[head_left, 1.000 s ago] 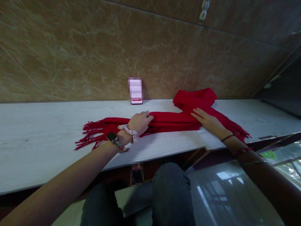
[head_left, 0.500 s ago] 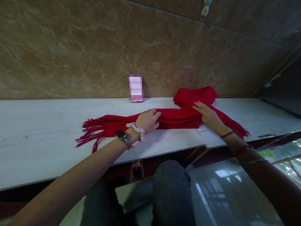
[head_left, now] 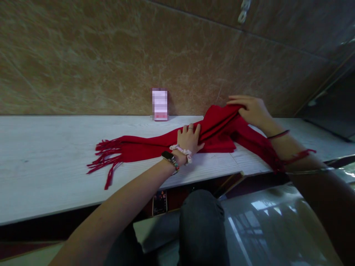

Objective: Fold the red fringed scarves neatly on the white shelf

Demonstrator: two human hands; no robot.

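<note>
A red scarf (head_left: 149, 147) with fringed ends lies lengthwise on the white wood-grain tabletop (head_left: 55, 162). Its left fringe is spread out flat, and its right tail slants down toward the table's front edge. My left hand (head_left: 189, 137) rests on the middle of the scarf, palm down with fingers spread. Over at the scarf's bunched right part, my right hand (head_left: 253, 109) pinches a raised fold between thumb and fingers, lifted near the wall. The scarf hangs in creases between the two hands.
A pink phone-like device (head_left: 160, 105) with a blurred screen leans against the brown marbled wall (head_left: 111, 59). Below the table edge lies another phone (head_left: 160, 203) with a lit screen. My knee (head_left: 203, 225) is under the table, above a shiny tiled floor (head_left: 257, 229).
My right hand has gone from lying on the scarf to lifting a fold up toward the wall. My left hand has slid right along the scarf, its fingers now spread.
</note>
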